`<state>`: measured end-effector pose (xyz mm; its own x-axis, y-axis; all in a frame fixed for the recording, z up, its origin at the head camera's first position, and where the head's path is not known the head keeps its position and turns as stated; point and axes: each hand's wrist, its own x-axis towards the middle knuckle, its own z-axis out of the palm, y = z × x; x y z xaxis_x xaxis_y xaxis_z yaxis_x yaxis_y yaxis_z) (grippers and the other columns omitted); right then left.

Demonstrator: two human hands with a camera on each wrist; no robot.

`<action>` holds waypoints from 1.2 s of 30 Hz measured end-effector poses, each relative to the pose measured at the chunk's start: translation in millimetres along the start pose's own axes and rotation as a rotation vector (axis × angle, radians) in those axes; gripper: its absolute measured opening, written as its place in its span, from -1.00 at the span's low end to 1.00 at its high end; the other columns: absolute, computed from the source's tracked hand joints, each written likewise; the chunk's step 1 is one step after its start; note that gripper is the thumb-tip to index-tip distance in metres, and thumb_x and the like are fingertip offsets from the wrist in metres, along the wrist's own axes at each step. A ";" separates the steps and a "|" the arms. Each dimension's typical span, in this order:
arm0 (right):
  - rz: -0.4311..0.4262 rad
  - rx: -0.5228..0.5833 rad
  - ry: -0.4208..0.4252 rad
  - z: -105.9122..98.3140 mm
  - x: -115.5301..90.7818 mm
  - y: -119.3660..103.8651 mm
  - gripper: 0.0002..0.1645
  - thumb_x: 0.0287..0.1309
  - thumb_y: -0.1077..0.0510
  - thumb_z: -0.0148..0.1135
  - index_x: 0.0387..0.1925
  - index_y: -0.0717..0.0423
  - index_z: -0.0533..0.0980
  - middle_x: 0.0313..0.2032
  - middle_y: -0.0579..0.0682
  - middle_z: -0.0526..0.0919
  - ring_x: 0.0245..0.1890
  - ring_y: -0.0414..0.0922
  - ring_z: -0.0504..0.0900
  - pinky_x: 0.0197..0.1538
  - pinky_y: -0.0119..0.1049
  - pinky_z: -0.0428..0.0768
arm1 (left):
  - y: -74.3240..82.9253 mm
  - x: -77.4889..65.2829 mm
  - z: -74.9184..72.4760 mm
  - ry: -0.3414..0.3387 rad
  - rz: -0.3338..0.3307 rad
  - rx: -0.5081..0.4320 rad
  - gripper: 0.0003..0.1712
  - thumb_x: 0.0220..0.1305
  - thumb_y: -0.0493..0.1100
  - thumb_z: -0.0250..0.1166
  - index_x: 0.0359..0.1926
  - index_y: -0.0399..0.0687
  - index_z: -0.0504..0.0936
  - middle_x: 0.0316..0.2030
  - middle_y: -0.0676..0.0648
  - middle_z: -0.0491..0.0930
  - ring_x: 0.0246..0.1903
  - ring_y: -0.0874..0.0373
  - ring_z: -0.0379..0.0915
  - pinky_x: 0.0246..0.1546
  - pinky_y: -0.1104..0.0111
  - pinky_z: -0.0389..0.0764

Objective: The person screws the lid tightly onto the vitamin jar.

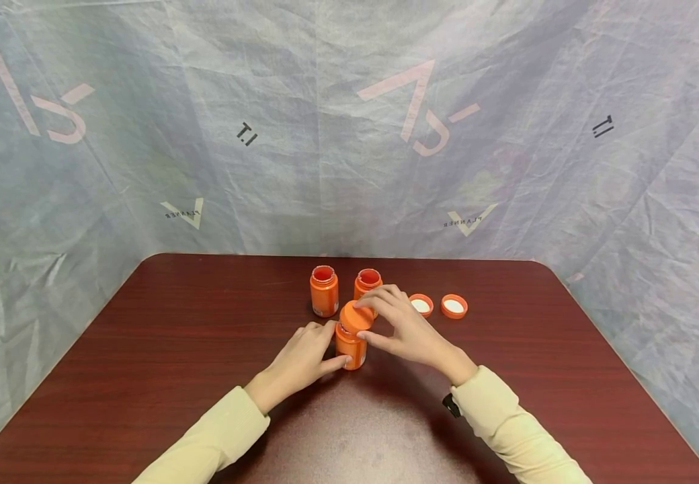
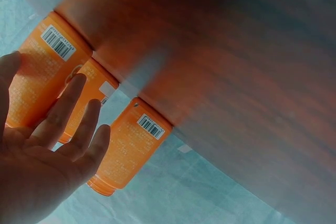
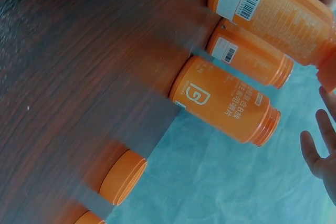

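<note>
An orange bottle (image 1: 351,349) stands upright on the table, its label and barcode facing the camera in the right wrist view. My left hand (image 1: 302,355) steadies it from the left, thumb at the front and fingers around the far side. With fingertips and thumb, my right hand (image 1: 408,331) pinches an orange cap (image 1: 356,315) at its edge. The cap sits tilted over the bottle's mouth, and the threaded rim shows below it on the left. Behind are two uncapped orange bottles, one on the left (image 1: 324,297) and one (image 1: 366,284) partly hidden by my right hand.
Two orange caps lie with their white insides up, right of the bottles: a nearer-in cap (image 1: 421,306) beside my right hand and an outer cap (image 1: 454,307). The dark red wooden table (image 1: 204,323) ends at a grey printed cloth (image 1: 319,168) behind.
</note>
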<state>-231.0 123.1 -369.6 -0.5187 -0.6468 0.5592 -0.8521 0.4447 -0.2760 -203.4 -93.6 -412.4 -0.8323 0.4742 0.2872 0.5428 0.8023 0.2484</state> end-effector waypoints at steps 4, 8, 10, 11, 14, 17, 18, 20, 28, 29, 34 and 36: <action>-0.015 -0.007 -0.004 1.0 0.3 0.5 -0.54 0.02 -0.02 0.29 -0.02 0.00 0.47 -0.03 -0.11 0.50 0.07 -0.12 0.33 0.10 -0.11 0.28 | -0.4 -0.1 -0.1 0.004 0.005 0.000 -0.38 0.09 0.21 0.24 0.00 -0.14 0.41 -0.31 -0.04 0.58 -0.21 0.04 0.49 -0.05 0.13 0.44; -0.026 -0.016 -0.016 2.6 0.4 1.5 -0.54 0.03 -0.03 0.28 -0.01 -0.02 0.48 -0.04 -0.11 0.50 0.06 -0.14 0.33 0.07 -0.13 0.28 | -0.8 0.0 -0.1 0.007 0.007 0.007 -0.37 0.09 0.22 0.24 0.01 -0.14 0.41 -0.33 -0.03 0.57 -0.22 0.05 0.48 -0.06 0.13 0.44; -0.029 -0.019 -0.019 3.1 0.6 1.7 -0.55 0.03 -0.04 0.28 -0.01 -0.02 0.49 -0.04 -0.12 0.50 0.05 -0.15 0.33 0.06 -0.13 0.28 | -0.9 -0.1 0.0 0.007 0.007 0.010 -0.36 0.09 0.22 0.24 0.02 -0.15 0.41 -0.34 -0.02 0.57 -0.23 0.05 0.48 -0.06 0.13 0.45; -0.028 -0.020 -0.020 3.2 0.7 1.8 -0.55 0.03 -0.04 0.28 -0.02 -0.03 0.49 -0.04 -0.12 0.50 0.05 -0.15 0.33 0.05 -0.14 0.28 | -0.9 -0.1 0.0 0.007 0.007 0.012 -0.36 0.09 0.22 0.24 0.02 -0.15 0.41 -0.34 -0.02 0.57 -0.23 0.05 0.48 -0.06 0.13 0.45; -0.031 -0.021 -0.019 3.5 1.2 1.9 -0.56 0.03 -0.04 0.28 -0.03 -0.04 0.50 -0.05 -0.12 0.50 0.03 -0.15 0.33 0.04 -0.15 0.28 | -0.9 -0.3 -0.1 0.006 0.008 0.011 -0.35 0.09 0.21 0.24 0.03 -0.15 0.40 -0.35 -0.01 0.56 -0.23 0.05 0.48 -0.06 0.14 0.44; -0.034 -0.023 -0.019 4.0 1.4 2.4 -0.57 0.03 -0.05 0.28 -0.03 -0.04 0.50 -0.05 -0.12 0.51 0.02 -0.16 0.34 0.03 -0.15 0.29 | -0.7 -0.3 -0.2 0.005 0.009 0.007 -0.36 0.09 0.21 0.24 0.03 -0.15 0.40 -0.36 -0.01 0.56 -0.24 0.05 0.48 -0.07 0.14 0.44; -0.035 -0.024 -0.018 4.3 1.4 2.6 -0.57 0.03 -0.05 0.28 -0.03 -0.04 0.50 -0.05 -0.12 0.51 0.02 -0.16 0.34 0.03 -0.15 0.29 | -0.8 -0.2 -0.1 0.004 0.009 0.006 -0.36 0.09 0.21 0.24 0.03 -0.15 0.40 -0.36 -0.01 0.56 -0.24 0.05 0.48 -0.07 0.14 0.44; -0.036 -0.024 -0.020 4.7 1.3 3.1 -0.57 0.03 -0.05 0.28 -0.03 -0.05 0.51 -0.05 -0.12 0.51 0.02 -0.16 0.34 0.03 -0.15 0.29 | -0.8 -0.3 -0.1 0.004 0.010 0.006 -0.36 0.09 0.21 0.24 0.02 -0.15 0.40 -0.36 -0.01 0.56 -0.24 0.05 0.48 -0.07 0.14 0.44; -0.039 -0.027 -0.037 5.1 0.5 3.8 -0.57 0.03 -0.02 0.28 -0.02 -0.05 0.50 -0.03 -0.10 0.50 0.03 -0.14 0.33 0.06 -0.14 0.29 | -1.0 -0.2 -0.1 0.001 0.006 0.009 -0.35 0.09 0.21 0.24 0.04 -0.15 0.39 -0.33 -0.02 0.57 -0.21 0.05 0.49 -0.05 0.14 0.44; -0.039 -0.029 -0.037 5.0 0.4 3.7 -0.56 0.03 -0.02 0.28 -0.01 -0.05 0.50 -0.03 -0.10 0.50 0.04 -0.14 0.33 0.06 -0.14 0.30 | -1.0 -0.1 -0.1 0.000 0.006 0.010 -0.35 0.09 0.21 0.24 0.04 -0.15 0.39 -0.33 -0.02 0.57 -0.21 0.05 0.49 -0.05 0.14 0.44; -0.046 -0.039 -0.034 4.8 0.4 2.3 -0.55 0.00 -0.02 0.30 -0.02 -0.04 0.51 -0.04 -0.09 0.50 0.03 -0.13 0.34 0.06 -0.14 0.30 | -0.4 -0.6 -0.5 -0.005 0.006 0.006 -0.34 0.09 0.22 0.24 0.04 -0.16 0.39 -0.33 -0.03 0.58 -0.21 0.04 0.49 -0.06 0.14 0.45; -0.051 -0.043 -0.031 5.1 0.7 1.8 -0.55 -0.01 -0.02 0.32 -0.03 -0.03 0.51 -0.05 -0.08 0.50 0.02 -0.12 0.34 0.05 -0.14 0.30 | -0.3 -0.8 -0.8 -0.007 0.004 0.001 -0.34 0.09 0.22 0.24 0.04 -0.16 0.39 -0.32 -0.04 0.58 -0.21 0.04 0.49 -0.06 0.13 0.44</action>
<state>-233.3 120.3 -373.7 -0.4768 -0.6878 0.5474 -0.8742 0.4360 -0.2136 -202.9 -94.5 -411.9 -0.8308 0.4801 0.2815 0.5461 0.8005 0.2467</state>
